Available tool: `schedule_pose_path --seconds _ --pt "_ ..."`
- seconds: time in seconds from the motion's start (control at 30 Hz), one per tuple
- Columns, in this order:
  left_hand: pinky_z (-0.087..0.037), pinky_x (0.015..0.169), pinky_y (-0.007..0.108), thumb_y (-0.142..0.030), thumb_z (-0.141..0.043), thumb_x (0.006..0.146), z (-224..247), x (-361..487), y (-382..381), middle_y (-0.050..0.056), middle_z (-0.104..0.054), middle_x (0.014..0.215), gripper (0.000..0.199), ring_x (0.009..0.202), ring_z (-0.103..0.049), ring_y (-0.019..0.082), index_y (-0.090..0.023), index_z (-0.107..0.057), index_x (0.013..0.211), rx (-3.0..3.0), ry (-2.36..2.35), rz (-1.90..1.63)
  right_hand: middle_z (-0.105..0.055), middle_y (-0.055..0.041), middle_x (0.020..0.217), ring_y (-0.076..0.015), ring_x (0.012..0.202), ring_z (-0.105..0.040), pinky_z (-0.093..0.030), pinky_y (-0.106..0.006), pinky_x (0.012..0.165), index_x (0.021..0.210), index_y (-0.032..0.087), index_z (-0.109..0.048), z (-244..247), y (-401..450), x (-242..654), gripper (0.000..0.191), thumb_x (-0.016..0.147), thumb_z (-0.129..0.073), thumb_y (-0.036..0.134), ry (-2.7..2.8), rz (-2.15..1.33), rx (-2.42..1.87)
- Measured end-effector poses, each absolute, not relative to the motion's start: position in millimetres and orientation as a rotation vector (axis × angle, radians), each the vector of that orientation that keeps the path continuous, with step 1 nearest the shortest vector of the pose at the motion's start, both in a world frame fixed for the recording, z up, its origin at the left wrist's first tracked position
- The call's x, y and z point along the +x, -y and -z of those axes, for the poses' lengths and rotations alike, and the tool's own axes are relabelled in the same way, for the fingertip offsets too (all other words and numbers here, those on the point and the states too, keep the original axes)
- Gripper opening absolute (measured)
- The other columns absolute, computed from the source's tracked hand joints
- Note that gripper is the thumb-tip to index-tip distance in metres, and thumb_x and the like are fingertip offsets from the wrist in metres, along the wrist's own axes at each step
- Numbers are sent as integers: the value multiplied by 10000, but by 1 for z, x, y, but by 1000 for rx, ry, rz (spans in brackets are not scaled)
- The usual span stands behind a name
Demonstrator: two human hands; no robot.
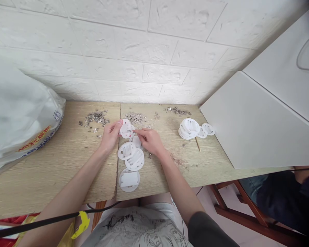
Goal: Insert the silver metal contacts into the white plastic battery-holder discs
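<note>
Pinched between thumb and fingers of the left hand (112, 134), a white plastic piece (125, 128) is held near the frame's centre. By the right hand (149, 140), fingertips pressed together, its right edge is met.

white embossed brick wall (159, 51), pale wood-grain table (92, 178), reddish-brown wooden stool (247, 212), light floor (211, 206)

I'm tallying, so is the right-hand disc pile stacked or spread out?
Mostly stacked: the discs overlap in a heap, with a couple spread beside it, toward the panel.

1 head-worn view, facing forward-down
</note>
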State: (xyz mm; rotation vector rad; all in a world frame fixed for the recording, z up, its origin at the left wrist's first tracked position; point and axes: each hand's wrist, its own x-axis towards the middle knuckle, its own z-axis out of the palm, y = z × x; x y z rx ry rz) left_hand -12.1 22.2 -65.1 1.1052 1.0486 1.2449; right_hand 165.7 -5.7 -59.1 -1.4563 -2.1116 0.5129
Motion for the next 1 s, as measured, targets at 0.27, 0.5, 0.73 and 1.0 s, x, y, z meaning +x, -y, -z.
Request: schedule_pose_path --seconds 0.27,0.5,0.73,1.0 --pt "-476 568 272 -599 -629 770 65 -12 -21 47 -623 676 434 626 -570 169 -176 -657 677 1126 -1051 -1237 -724 -31 950 -165 821 -641 -435 -262 700 1162 263 -699 60 5 167 389 894 -443 145 2117 -509 -1464" --pt "-508 622 312 -609 -644 747 65 -12 -21 62 -645 712 435 692 -608 211 -175 -674 729 1107 -1061 -1239 -730 -29 985 -174 860 -651 -449 -268 732 1143 261 -709 60 6 166 381 891 -449 143 2105 -529 -1461" --pt "-502 600 296 -641 -665 704 63 -11 -21 57 -642 705 461 674 -598 199 -180 -667 703 1098 -1078 -1261 -733 -28 963 -174 821 -651 -434 -269 694 1135 259 -715 58 6 167 383 886 -448 143 2126 -515 -1452" --pt "-509 613 288 -601 -655 736 65 -13 -23 74 -663 765 421 776 -634 228 -181 -686 755 1088 -1071 -1264 -731 -27 916 -179 788 -645 -407 -275 651 1121 275 -722 60 6 169 385 879 -452 146 2181 -439 -1490"
